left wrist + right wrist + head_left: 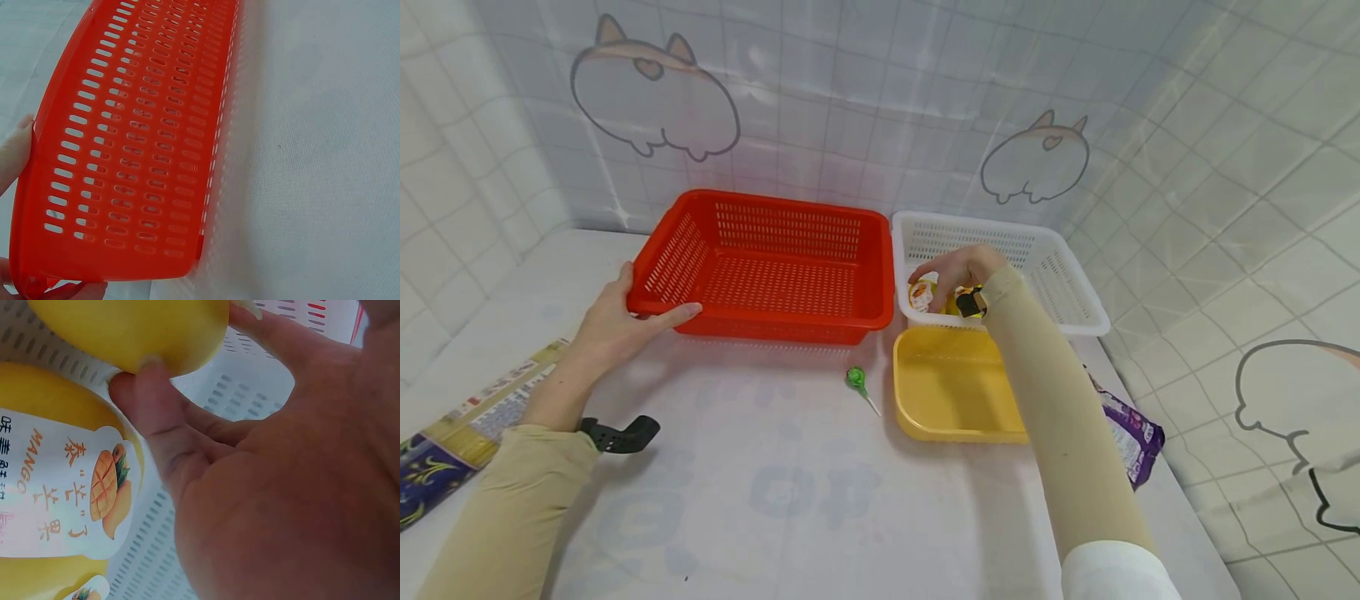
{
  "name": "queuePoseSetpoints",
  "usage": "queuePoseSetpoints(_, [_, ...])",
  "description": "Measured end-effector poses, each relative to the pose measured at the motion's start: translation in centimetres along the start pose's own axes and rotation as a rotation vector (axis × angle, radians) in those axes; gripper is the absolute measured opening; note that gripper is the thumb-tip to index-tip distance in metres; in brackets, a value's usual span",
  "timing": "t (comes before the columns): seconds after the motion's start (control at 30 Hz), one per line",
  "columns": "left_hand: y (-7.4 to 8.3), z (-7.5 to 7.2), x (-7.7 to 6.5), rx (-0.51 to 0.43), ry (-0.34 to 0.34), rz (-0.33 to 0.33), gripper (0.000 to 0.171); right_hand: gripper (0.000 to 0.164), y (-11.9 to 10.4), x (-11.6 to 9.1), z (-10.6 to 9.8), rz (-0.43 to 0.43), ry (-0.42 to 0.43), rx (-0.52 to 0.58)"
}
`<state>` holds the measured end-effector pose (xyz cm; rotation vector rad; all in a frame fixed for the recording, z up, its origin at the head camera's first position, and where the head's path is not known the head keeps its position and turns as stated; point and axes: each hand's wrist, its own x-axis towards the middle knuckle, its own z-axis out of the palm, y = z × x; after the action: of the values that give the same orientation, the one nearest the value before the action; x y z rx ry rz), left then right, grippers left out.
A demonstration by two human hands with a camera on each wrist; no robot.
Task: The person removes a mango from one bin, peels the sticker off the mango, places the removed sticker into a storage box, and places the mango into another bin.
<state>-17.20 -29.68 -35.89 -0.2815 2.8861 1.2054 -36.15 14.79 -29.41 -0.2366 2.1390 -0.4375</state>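
My left hand (613, 325) grips the near left corner of a red plastic basket (782, 327), thumb along the front rim and fingers at the side rim. In the left wrist view the slotted wall (137, 137) of this basket fills much of the picture. My right hand (961, 268) reaches down into a white slotted basket (1078, 287) and holds a yellow mango (144, 331) between thumb and fingers. Beside it in the right wrist view lies another mango (56, 487) wearing a white printed label. From the head, my right hand and wrist partly hide the mangoes.
A yellow tray (910, 392) stands in front of the white basket, partly under my right forearm. A green-wrapped lollipop (856, 379) lies left of it. Right of my forearm is a purple packet (1142, 433). A long packet (482, 417) lies by my left forearm.
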Motion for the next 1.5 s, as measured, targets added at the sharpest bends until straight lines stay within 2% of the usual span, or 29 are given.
queuePoseSetpoints(0.17, [0.1, 0.0, 0.0, -0.003, -0.002, 0.002, 0.125, 0.084, -0.1, 0.1, 0.0, -0.001, -0.020, -0.013])
queuePoseSetpoints(0.47, [0.3, -0.1, -0.1, -0.010, -0.002, -0.010, 0.126, 0.092, -0.4, 0.3, 0.1, 0.051, -0.012, -0.045])
queuePoseSetpoints(0.67, [0.2, 0.0, 0.0, -0.009, 0.000, 0.001, 0.125, 0.091, -0.5, 0.2, 0.1, 0.031, -0.030, -0.074])
queuePoseSetpoints(1.17, [0.2, -0.1, -0.1, -0.008, -0.003, -0.012, 0.125, 0.096, -0.8, -1.7, -0.1, -0.065, -0.009, -0.025])
queuePoseSetpoints(1.37, [0.1, -0.1, -0.1, -0.011, 0.003, -0.003, 0.125, 0.094, -0.7, -2.3, -0.2, -0.100, 0.017, 0.013])
queuePoseSetpoints(1.5, [0.1, 0.0, 0.0, -0.010, 0.003, -0.006, 0.126, 0.093, -0.4, -2.4, -0.3, -0.115, 0.038, 0.076])
